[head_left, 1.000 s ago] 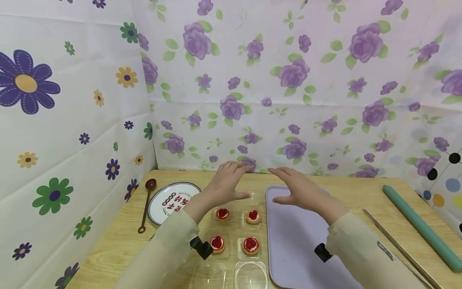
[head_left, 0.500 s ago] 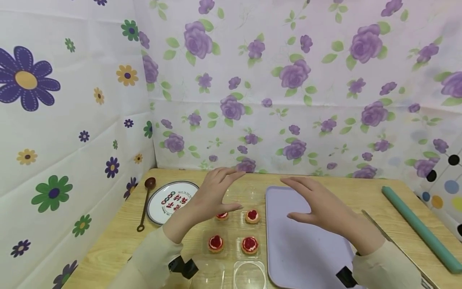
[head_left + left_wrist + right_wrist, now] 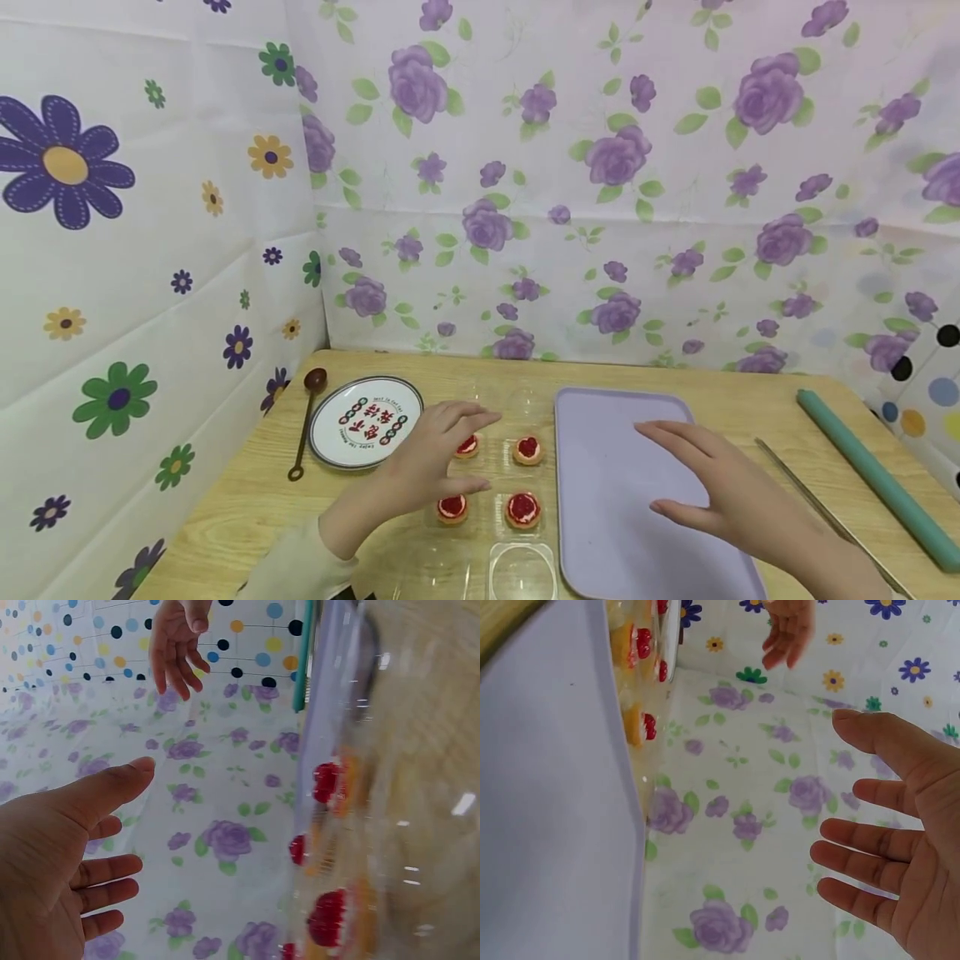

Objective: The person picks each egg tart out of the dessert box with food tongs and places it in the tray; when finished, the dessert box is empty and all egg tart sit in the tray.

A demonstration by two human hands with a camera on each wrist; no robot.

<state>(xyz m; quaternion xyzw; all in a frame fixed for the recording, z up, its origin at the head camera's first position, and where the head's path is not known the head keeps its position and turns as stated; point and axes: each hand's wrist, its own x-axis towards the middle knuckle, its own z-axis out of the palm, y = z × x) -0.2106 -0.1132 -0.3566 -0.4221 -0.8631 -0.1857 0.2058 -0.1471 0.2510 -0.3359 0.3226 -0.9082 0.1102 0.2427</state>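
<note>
My left hand (image 3: 418, 457) hovers above the clear plastic boxes, fingers extended and thumb apart, holding nothing. It partly hides the two left-hand tarts, a rear one (image 3: 467, 448) and a front one (image 3: 452, 509). Two more red-topped tarts, one at the back (image 3: 528, 451) and one in front (image 3: 522, 510), sit in their boxes in full sight. Over the lilac tray (image 3: 607, 500) floats my right hand (image 3: 723, 492), its fingers likewise spread with nothing in them. The left wrist view shows the left palm (image 3: 37, 862) bare; so does the right wrist view for the right palm (image 3: 930, 877).
At the left lie a round plate (image 3: 360, 429) with red lettering and a dark brown ladle (image 3: 306, 425). A thin metal rod (image 3: 817, 504) and a teal roll (image 3: 873, 475) lie to the right. Clear plastic lids (image 3: 522, 573) are at the front. Patterned cloth backs the table.
Both hands have come apart and drawn back toward the body, the left hand to the left and the right hand to the right. The tarts, tray and plate have stayed in place.
</note>
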